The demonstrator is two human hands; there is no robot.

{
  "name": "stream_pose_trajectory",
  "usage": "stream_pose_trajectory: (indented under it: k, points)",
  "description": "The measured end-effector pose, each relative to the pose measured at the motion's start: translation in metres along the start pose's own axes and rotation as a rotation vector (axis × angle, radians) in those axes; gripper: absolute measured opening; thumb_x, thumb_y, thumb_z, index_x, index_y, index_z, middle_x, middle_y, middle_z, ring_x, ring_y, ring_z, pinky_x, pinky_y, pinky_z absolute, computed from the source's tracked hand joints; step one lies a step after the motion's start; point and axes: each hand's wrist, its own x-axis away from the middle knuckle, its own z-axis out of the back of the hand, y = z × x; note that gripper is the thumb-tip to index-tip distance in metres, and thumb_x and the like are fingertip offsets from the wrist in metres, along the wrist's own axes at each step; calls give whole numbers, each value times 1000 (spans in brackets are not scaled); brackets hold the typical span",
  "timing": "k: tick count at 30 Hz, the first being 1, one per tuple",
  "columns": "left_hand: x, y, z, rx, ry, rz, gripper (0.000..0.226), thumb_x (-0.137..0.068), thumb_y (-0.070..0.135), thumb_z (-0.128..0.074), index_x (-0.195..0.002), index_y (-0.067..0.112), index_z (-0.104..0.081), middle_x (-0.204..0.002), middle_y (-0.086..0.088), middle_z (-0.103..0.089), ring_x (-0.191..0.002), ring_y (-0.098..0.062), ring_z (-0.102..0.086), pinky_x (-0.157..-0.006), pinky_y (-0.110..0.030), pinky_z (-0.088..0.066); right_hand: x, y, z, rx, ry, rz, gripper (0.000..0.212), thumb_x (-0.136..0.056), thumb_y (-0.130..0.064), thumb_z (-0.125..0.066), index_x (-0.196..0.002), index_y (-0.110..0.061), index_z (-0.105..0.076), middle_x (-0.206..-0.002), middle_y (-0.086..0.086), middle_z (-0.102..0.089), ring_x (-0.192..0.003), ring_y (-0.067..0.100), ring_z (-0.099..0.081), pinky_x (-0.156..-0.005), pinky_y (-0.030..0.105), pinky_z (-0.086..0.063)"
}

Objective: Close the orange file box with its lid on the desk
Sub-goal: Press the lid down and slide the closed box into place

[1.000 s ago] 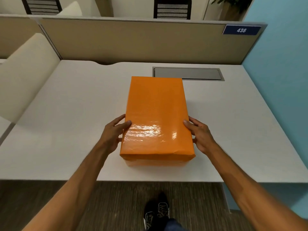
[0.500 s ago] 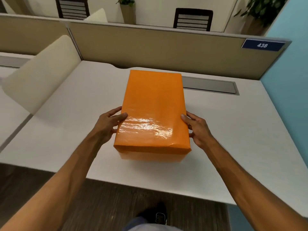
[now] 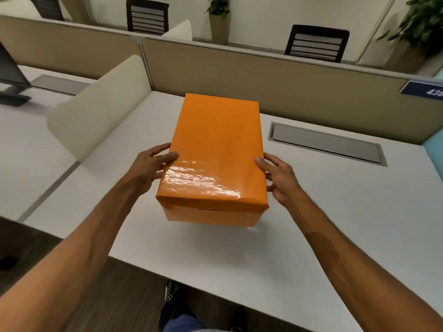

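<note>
Head view, looking forward and down: an orange file box [image 3: 211, 218] stands on a white desk [image 3: 359, 212] with its orange lid [image 3: 215, 149] seated over the top, the lid's skirt overlapping the paler box wall along the near face. A glossy strip of reflected light crosses the lid's near end, and a small crease shows at its near right corner. Box and lid lie between the two hands, near the desk's front edge, long axis running away from the viewer. Left hand [image 3: 149, 167] is pressed against the lid's left edge, thumb laid on the top surface and the other fingers spread along the side. Right hand [image 3: 279, 178] mirrors it on the right edge, thumb tip resting at the top rim and fingers curled against the side wall. Each hand clasps the lid at about the middle of its length, toward the near half. Whether the box bottom touches the desk cannot be told for certain. Behind the box, a grey recessed cable tray [image 3: 326, 143] is set into the desk, well apart from the hands, before a tan partition [image 3: 263, 80] bearing a blue number plate [image 3: 424, 91].
</note>
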Motion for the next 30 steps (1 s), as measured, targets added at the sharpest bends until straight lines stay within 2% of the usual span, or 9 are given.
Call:
stream_pose_trajectory:
  k: [9, 13, 19, 22, 27, 30]
  points:
    - [-106, 27, 92, -44, -70, 0, 59, -87, 31, -71, -142, 26, -51, -124, -4, -67, -102, -25, -71, -70, -34, -59, -83, -6, -102, -48, 52, -16, 60, -83, -43, -76, -138, -30, -54, -125, -3, -65, -109, 24, -65, -74, 46, -57]
    - [-157, 45, 132, -71, -112, 14, 60, -87, 31, -70, -144, 25, -50, -127, -6, -67, -106, -27, -69, -78, -39, -58, -118, -11, -150, -90, 84, -16, 56, -80, -43, -77, -132, -34, -57, -122, -5, -67, -108, 22, -65, -69, 42, -57]
    - [-239, 67, 183, -154, -95, 29, 58, -90, 30, -68, -144, 22, -51, -133, -8, -62, -113, -30, -63, -91, -46, -53, -176, -20, -216, -122, 121, -18, 59, -78, -44, -80, -131, -35, -56, -120, -6, -67, -107, 23, -66, -71, 45, -58]
    - [-276, 73, 202, -185, -65, 40, 55, -92, 26, -66, -144, 21, -51, -135, -9, -60, -115, -30, -61, -92, -45, -51, -206, -23, -245, -128, 135, -19, 63, -77, -43, -81, -133, -33, -56, -122, -5, -67, -108, 24, -65, -78, 51, -57]
    - [-326, 78, 224, -206, -35, 60, 51, -95, 22, -62, -145, 19, -50, -139, -10, -58, -120, -30, -58, -94, -45, -48, -250, -29, -281, -120, 158, -24, 68, -78, -40, -81, -139, -29, -53, -126, 0, -65, -111, 26, -63, -81, 52, -56]
    - [-348, 81, 232, -211, -30, 63, 49, -96, 20, -60, -145, 19, -50, -139, -10, -57, -115, -27, -56, -92, -43, -47, -269, -29, -296, -102, 178, -28, 67, -80, -40, -79, -140, -29, -51, -128, 1, -63, -112, 28, -62, -85, 56, -55]
